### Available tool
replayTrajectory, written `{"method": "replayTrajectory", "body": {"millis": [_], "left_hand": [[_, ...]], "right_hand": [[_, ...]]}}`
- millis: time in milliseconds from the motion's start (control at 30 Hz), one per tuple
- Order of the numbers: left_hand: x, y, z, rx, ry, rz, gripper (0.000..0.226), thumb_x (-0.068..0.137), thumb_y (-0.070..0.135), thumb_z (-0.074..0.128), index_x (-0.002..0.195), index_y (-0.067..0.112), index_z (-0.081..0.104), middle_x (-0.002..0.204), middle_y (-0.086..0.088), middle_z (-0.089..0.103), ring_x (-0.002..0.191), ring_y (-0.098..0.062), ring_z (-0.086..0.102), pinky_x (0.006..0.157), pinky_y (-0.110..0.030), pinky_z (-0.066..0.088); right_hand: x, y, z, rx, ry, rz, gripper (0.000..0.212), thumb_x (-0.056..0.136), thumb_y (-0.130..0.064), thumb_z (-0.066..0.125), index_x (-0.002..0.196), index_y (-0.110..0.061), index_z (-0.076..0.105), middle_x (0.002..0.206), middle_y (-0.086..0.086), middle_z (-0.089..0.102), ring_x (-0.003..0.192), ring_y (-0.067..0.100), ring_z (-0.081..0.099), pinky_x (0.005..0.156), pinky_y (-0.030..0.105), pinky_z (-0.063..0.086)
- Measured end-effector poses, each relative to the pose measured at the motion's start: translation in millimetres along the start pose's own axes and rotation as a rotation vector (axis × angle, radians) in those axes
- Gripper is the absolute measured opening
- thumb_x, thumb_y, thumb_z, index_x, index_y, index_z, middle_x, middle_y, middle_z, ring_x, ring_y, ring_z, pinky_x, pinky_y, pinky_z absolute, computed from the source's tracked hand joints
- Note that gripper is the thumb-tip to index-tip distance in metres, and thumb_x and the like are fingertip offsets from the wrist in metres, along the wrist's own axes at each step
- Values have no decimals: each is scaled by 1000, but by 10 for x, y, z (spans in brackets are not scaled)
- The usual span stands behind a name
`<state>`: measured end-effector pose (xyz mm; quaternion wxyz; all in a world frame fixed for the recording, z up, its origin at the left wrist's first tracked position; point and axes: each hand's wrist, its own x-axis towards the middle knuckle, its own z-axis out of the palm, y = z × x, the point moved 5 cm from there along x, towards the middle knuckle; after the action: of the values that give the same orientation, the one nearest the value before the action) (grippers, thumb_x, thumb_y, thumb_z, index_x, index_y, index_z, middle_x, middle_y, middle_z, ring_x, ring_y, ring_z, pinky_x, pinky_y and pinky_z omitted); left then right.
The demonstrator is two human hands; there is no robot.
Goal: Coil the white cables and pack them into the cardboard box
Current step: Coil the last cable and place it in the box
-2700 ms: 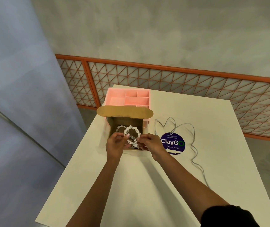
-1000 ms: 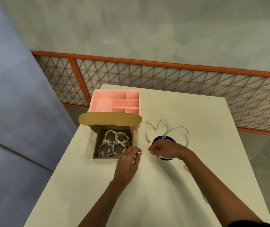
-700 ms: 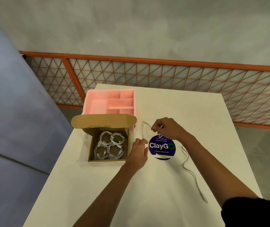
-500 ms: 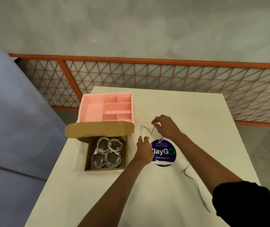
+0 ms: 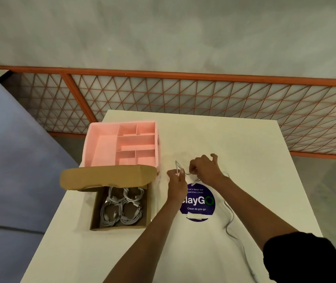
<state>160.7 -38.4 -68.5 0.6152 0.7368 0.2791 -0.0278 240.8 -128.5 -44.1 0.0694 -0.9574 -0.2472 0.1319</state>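
An open cardboard box (image 5: 93,211) with its flap raised stands at the table's left and holds several coiled white cables (image 5: 121,207). A loose white cable (image 5: 229,219) trails from my hands down the table's right side towards the front edge. My left hand (image 5: 176,186) pinches one end of that cable, folded into a small loop. A short way to its right, my right hand (image 5: 206,168) pinches the same cable. Both hands hover just above a round purple sticker.
A pink divided organiser tray (image 5: 120,146) sits behind the box. The purple "ClayGo" sticker (image 5: 198,203) lies flat on the white table (image 5: 244,144). An orange mesh railing (image 5: 204,99) runs behind the table; the floor drops away on the left.
A coil was set into the box, then both hands moved right to the loose cable. Since half a second ago my left hand has taken hold of its end beside my right hand.
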Motion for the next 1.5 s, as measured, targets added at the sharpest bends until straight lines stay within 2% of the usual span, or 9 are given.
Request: {"method": "replayTrajectory", "body": {"millis": [167, 400, 533, 733, 900, 1033, 1200, 1400, 1500], "left_hand": [[-113, 139, -59, -227, -97, -48, 34, 100, 20, 32, 76, 10, 54, 52, 4, 34, 44, -6, 32, 41, -13, 30], [-580, 428, -194, -236, -316, 234, 35, 104, 35, 29, 99, 17, 58, 53, 5, 30, 49, -8, 27, 48, -17, 31], [-885, 482, -278, -165, -335, 315, 33, 105, 19, 29, 92, 13, 58, 71, 2, 50, 68, -5, 50, 72, -15, 44], [-1227, 571, -596, -268, -269, 306, 32, 103, 23, 35, 89, 16, 63, 59, 4, 37, 54, -8, 31, 56, -24, 27], [-1546, 613, -838, -267, -240, 344, 36, 90, 49, 46, 73, 24, 67, 50, 5, 26, 52, -10, 25, 66, -25, 34], [-1715, 723, -1010, -484, -297, 295, 32, 85, 39, 51, 80, 14, 71, 44, 10, 24, 43, -4, 21, 45, -17, 21], [-1804, 788, -1206, -787, -367, 272, 31, 84, 33, 53, 89, 9, 72, 38, 11, 24, 35, -1, 19, 46, -20, 15], [-1841, 640, -1336, -909, -373, 257, 33, 100, 27, 38, 107, 8, 64, 53, 7, 45, 44, -1, 42, 44, -14, 37], [-1864, 586, -1373, -926, -390, 234, 32, 102, 28, 35, 103, 8, 61, 96, -5, 72, 88, -18, 71, 66, -27, 58]], "right_hand": [[-179, 116, -104, 225, 17, 56, 14, 89, -27, 62, 100, -21, 67, 99, 0, 70, 93, 19, 63, 83, 29, 43], [-606, 149, -288, 401, 272, 181, 19, 94, -36, 54, 104, -20, 57, 69, -1, 62, 69, 21, 60, 60, 28, 42], [-852, 27, -344, 543, 305, 165, 25, 99, -35, 43, 103, -12, 52, 60, 0, 53, 59, 23, 53, 59, 33, 42], [-1244, -230, -448, 590, 369, 150, 23, 100, -27, 41, 102, -6, 50, 76, 9, 62, 65, 29, 56, 63, 40, 46], [-1552, -438, -558, 539, 442, 173, 24, 100, -26, 43, 106, -4, 50, 75, 14, 61, 69, 35, 58, 60, 33, 40], [-1708, -571, -594, 475, 410, 177, 26, 100, -29, 40, 108, -6, 50, 73, 13, 60, 68, 35, 57, 60, 35, 42], [-1933, -787, -566, 464, 341, 108, 36, 101, -39, 36, 96, -12, 59, 90, 4, 71, 81, 29, 64, 67, 38, 50], [-2158, -1178, -467, 344, 209, 0, 36, 99, -41, 41, 87, -19, 66, 66, -12, 56, 70, 15, 52, 62, 29, 41], [-2210, -1341, -515, 247, 125, -67, 35, 96, -44, 45, 87, -23, 71, 59, -13, 51, 69, 15, 54, 63, 29, 44]]}}
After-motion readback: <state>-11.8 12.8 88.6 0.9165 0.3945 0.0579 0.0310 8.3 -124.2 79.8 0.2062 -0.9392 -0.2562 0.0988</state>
